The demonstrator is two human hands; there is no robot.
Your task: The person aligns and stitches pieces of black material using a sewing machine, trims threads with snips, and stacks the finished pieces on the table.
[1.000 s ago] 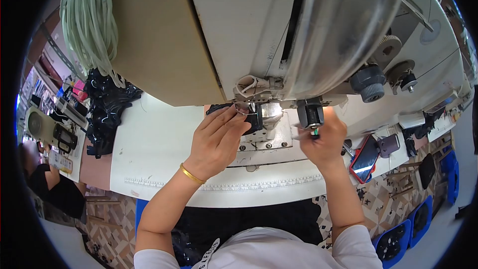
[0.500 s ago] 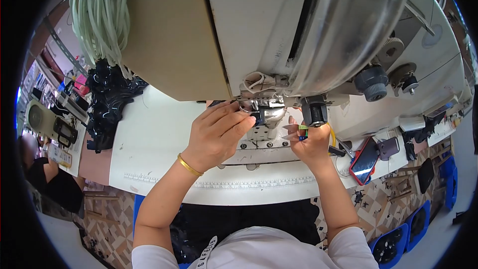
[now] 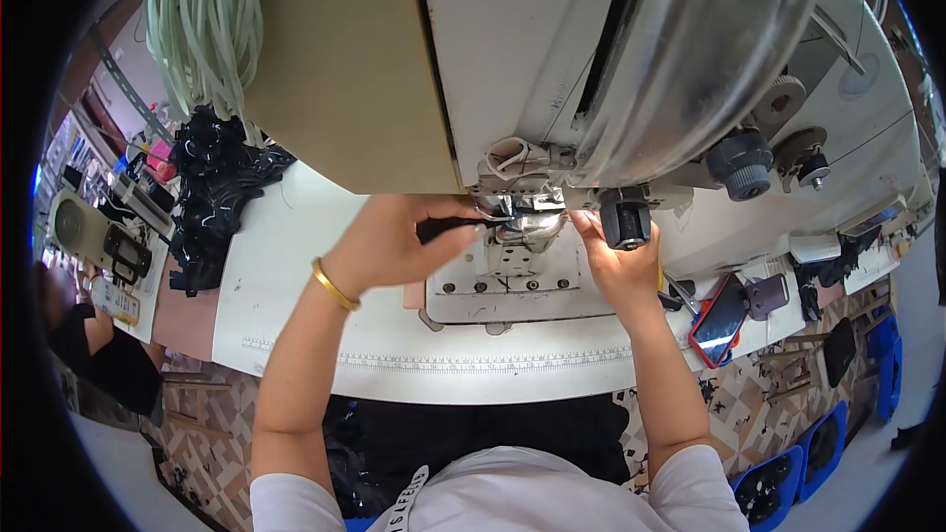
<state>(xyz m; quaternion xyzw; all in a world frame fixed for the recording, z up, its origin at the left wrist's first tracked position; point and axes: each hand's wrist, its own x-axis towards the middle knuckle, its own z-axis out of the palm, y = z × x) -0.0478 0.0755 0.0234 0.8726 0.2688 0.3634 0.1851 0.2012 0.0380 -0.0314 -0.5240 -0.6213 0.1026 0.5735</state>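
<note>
My left hand, with a gold bangle on its wrist, is at the left of the sewing machine's needle area. Its thumb and fingers close on a black piece of material, which runs towards the metal presser foot. Part of that piece is hidden by the fingers. My right hand is just right of the foot, fingers bent and fingertips beside the metal parts. A black knob partly covers it, and what it holds, if anything, cannot be made out.
The machine head overhangs the white table. Glossy black pieces lie piled at left, below a bundle of pale cords. A red-cased phone lies at right beside scissors. Another person sits far left.
My left hand has shifted left and turned, showing the black piece between thumb and fingers. My right hand has closed in at the foot; the small thread snips seen in it before no longer show.
</note>
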